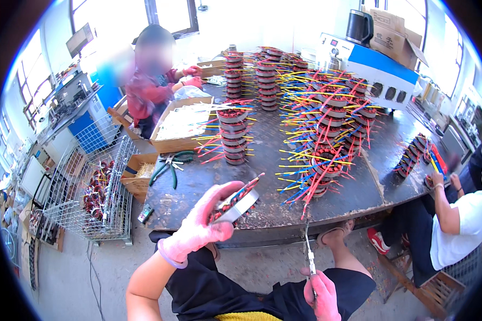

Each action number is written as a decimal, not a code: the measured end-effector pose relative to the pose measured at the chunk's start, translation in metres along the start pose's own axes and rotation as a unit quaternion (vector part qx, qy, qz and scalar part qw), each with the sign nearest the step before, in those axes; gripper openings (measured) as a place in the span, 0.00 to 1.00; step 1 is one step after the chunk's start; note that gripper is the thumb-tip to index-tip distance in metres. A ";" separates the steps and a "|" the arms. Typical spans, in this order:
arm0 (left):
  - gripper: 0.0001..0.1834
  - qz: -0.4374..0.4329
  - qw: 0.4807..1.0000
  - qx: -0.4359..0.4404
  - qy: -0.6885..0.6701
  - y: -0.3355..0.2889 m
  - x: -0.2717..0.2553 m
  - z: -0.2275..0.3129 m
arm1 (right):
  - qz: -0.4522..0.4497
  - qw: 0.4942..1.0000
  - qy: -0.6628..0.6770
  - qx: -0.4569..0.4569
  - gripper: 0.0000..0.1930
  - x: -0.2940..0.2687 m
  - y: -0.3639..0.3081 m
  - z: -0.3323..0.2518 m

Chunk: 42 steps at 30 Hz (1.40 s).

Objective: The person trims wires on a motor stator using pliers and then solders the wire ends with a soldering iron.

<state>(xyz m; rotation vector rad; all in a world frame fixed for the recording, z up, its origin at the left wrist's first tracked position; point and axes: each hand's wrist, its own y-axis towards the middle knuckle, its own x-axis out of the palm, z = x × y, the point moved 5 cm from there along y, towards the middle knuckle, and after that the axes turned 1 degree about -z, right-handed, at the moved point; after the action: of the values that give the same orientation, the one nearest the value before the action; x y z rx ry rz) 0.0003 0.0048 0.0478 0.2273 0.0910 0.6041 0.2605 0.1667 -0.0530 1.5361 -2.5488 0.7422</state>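
Gloved in pink, my left hand [201, 222] is closed round a motor stator [239, 206], a metal ring with wound coils inside and coloured wire ends pointing up and right. It is tilted, held in front of the table's near edge. My right hand [322, 295], lower and to the right, also in pink, grips a slim tool with a white handle [311, 259] and a thin shaft. The shaft points up toward the table edge; its exact kind is unclear. Just beyond it stands a stack of stators [326, 160] with red, blue and yellow wires sticking out.
More stator stacks [234, 136] stand on the dark table [198, 198]. Pliers [170, 167] lie beside a cardboard box of white strips [185, 140]. A wire cage [91, 208] holds wired parts at left. One co-worker sits far left [150, 91], another at right [460, 224].
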 end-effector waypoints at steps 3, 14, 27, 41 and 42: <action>0.55 0.006 0.880 0.152 0.449 0.004 -0.010 0.020 | 0.002 0.999 -0.050 0.008 0.21 0.004 -0.003 -0.011; 0.48 0.063 0.657 0.293 0.692 -0.010 0.000 0.031 | -0.133 0.990 0.021 0.030 0.20 0.036 -0.012 -0.025; 0.44 0.054 0.642 0.290 0.707 -0.011 0.003 0.029 | -0.170 0.984 -0.018 0.052 0.23 0.048 -0.006 -0.029; 0.45 0.045 0.638 0.287 0.713 -0.012 0.005 0.028 | -0.176 0.982 -0.037 0.052 0.22 0.049 -0.003 -0.029; 0.45 0.044 0.638 0.288 0.713 -0.012 0.006 0.029 | -0.176 0.982 -0.036 0.054 0.22 0.049 -0.003 -0.029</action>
<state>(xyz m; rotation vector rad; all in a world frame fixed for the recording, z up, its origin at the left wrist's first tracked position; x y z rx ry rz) 0.0158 -0.0068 0.0729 0.3220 1.8749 0.7122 0.2334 0.1382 -0.0110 2.0079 -2.2178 0.8004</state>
